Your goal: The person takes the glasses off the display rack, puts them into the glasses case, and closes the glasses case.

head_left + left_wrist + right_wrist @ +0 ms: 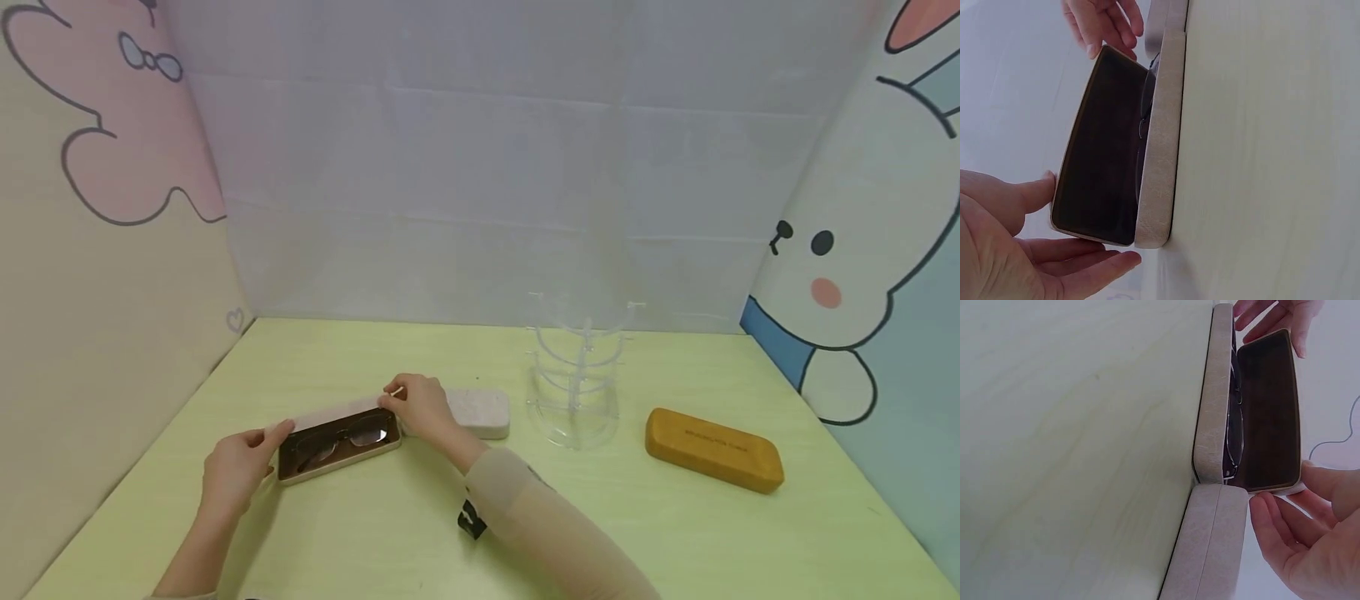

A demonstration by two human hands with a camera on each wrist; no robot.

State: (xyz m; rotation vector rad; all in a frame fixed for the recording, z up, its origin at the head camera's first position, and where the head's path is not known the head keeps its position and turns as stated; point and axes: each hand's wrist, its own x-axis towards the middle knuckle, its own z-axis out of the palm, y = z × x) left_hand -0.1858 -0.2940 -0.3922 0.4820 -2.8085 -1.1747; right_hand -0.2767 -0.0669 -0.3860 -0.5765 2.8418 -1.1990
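A pale glasses case (341, 469) lies with its lid (1097, 144) raised at the left of the table, its dark lining showing. Inside it rests a pair of dark-framed glasses (369, 432). My left hand (234, 468) holds the lid's left end, thumb on the upper edge and fingers along the short side. At the opposite end, my right hand (1325, 531) pinches the lid's corner between thumb and fingertips. A second pale case (482, 410), closed, sits against the open one's right end, partly behind my right hand.
Right of the pale cases stands a clear plastic tiered display stand (576, 392). Farther right lies a closed mustard-yellow glasses case (712, 450). A small black item (471, 521) shows beside my right sleeve. Printed cloth walls (480, 167) close off the table's back and sides.
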